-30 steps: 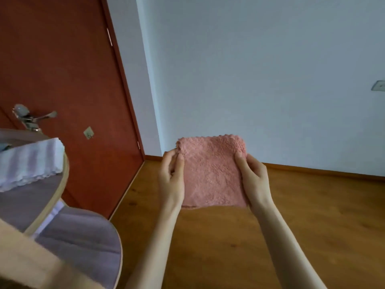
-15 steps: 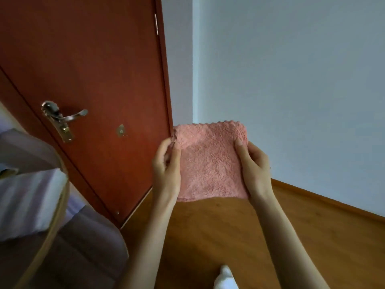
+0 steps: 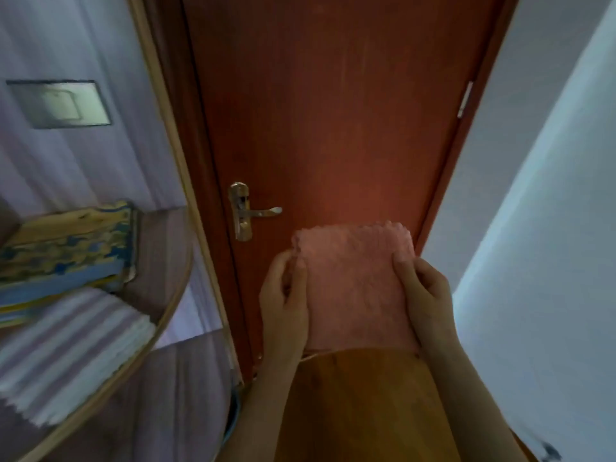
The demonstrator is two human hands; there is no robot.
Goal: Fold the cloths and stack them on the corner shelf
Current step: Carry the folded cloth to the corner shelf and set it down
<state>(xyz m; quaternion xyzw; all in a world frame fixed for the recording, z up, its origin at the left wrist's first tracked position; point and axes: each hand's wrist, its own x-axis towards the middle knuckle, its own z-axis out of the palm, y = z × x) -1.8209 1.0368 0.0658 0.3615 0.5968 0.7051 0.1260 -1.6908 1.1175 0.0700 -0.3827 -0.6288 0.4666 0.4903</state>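
A folded pink cloth [image 3: 355,285] hangs in the air in front of the red door. My left hand [image 3: 285,298] grips its left edge and my right hand [image 3: 425,295] grips its right edge. To the left is the corner shelf [image 3: 156,325], its curved wooden rim facing me. On that shelf lie a folded white cloth with pale purple stripes [image 3: 70,351] and, behind it, a folded blue and yellow patterned cloth [image 3: 66,251]. The pink cloth is to the right of the shelf and apart from it.
The red door [image 3: 333,128] with a metal handle [image 3: 256,211] stands straight ahead. A lower shelf tier [image 3: 173,401] shows beneath the upper one. Wooden floor [image 3: 360,405] lies below my arms. A light wall [image 3: 550,228] rises on the right, and a wall switch plate [image 3: 63,103] sits upper left.
The view has swung left and upward, bringing the door to the centre and the shelf with its cloths closer. Both hands keep the same hold on the pink cloth.
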